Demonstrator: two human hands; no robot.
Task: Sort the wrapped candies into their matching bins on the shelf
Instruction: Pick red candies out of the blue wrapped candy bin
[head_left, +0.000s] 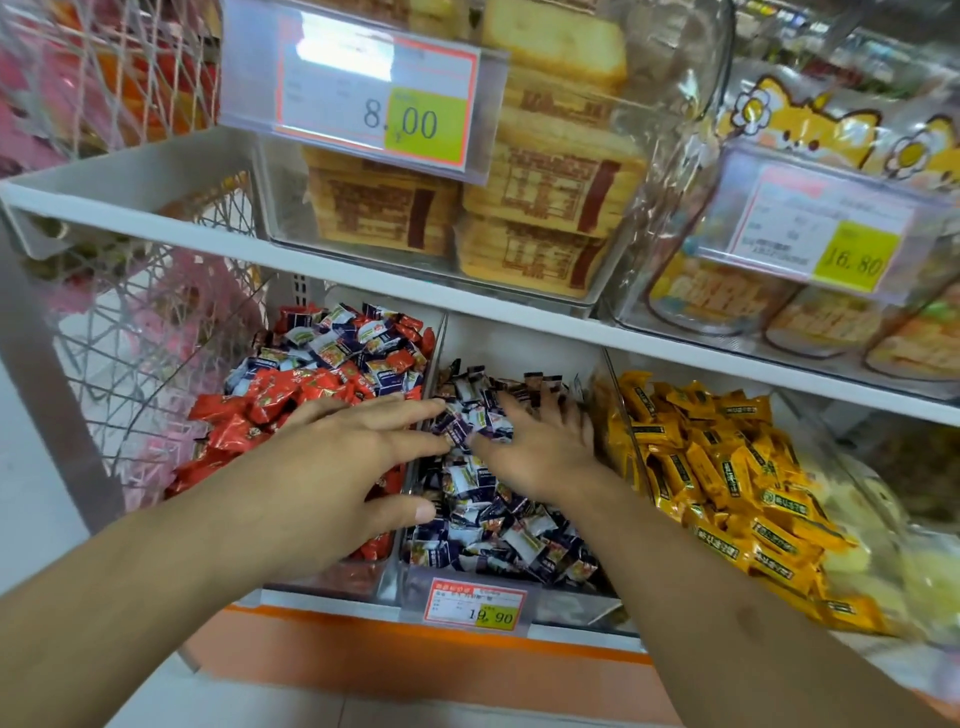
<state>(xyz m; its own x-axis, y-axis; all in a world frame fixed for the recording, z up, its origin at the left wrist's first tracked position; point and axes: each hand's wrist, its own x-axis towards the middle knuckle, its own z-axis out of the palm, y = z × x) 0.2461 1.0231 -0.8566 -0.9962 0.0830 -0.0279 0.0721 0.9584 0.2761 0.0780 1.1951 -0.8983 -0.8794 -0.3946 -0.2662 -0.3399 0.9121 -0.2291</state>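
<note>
**Sorting check: both hands at the middle bin**

Three bins sit side by side across the centre of the frame, under a white shelf (363, 270). The left bin (410, 467) holds red candies (244, 421) in front, with a mix of red and dark-blue wrappers (343, 348) heaped at the back. The middle bin (571, 603) holds dark-blue-and-white candies (498, 525), looking uniform. The right bin (621, 410) holds yellow candies (727, 467), also uniform as far as I can see.

The left hand (337, 467) lies flat over the divider between left and middle bins, fingers straight and slightly spread, fingertips touching the blue pile. The right hand (540, 447) rests on the blue candies, fingers splayed and pointing toward the back; I cannot tell whether it pinches a piece underneath.

Judgement: partly done. The blue wrappers at the rear of the left bin appear misplaced and would belong in the middle one. A price tag (475, 605) hangs at the middle bin's front.
</note>
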